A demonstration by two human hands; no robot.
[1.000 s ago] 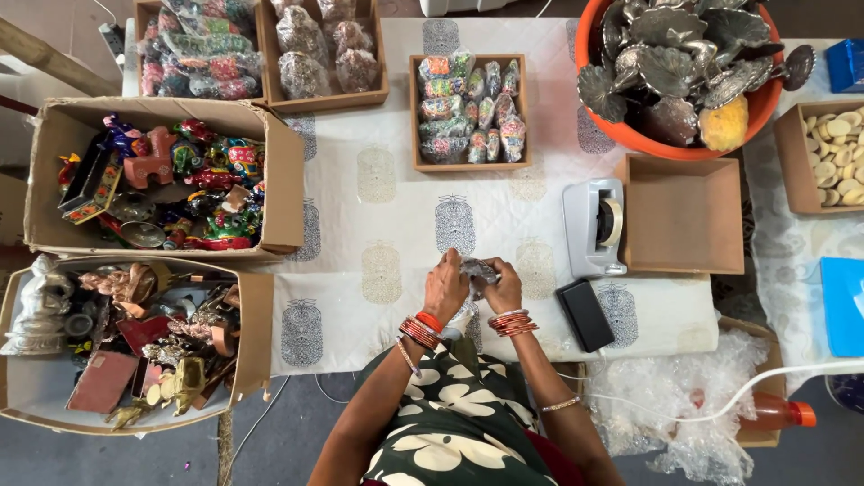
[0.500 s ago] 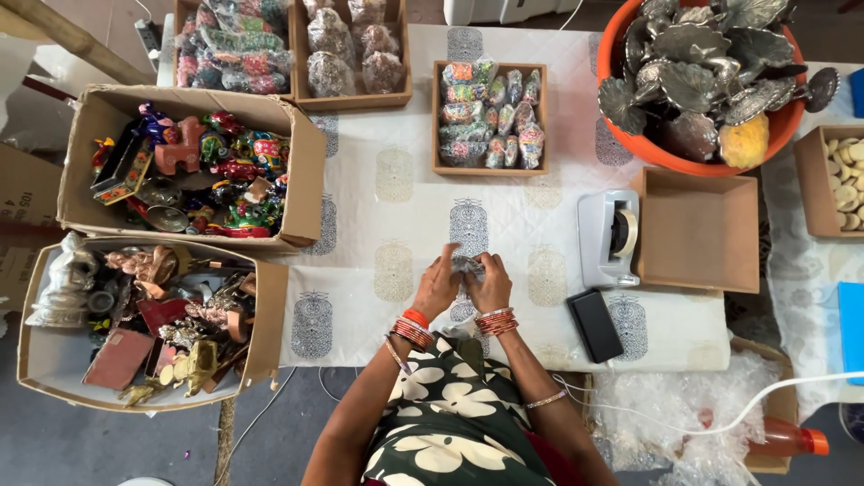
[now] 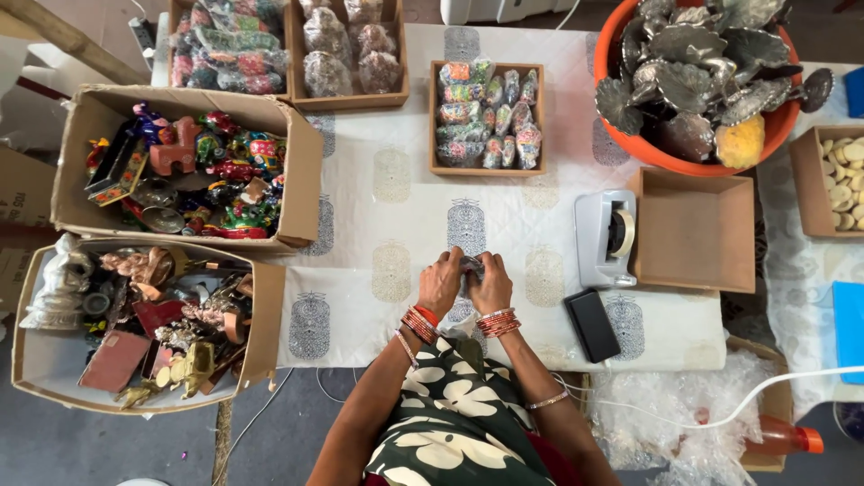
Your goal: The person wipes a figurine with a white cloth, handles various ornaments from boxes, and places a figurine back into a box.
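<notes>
Our left hand [image 3: 440, 283] and right hand [image 3: 491, 283] are closed together round a small wrapped object [image 3: 472, 266], fingers curled over it just above the patterned white tablecloth [image 3: 387, 207] at the near edge. To do this well, we judge, both thumbs should press evenly so the wrapping stays tight. The object is mostly hidden; only a greyish, shiny bit shows between our fingers. Just right lies a black case [image 3: 592, 325], beyond it a tape dispenser [image 3: 607, 237] and an empty cardboard box [image 3: 696, 231].
</notes>
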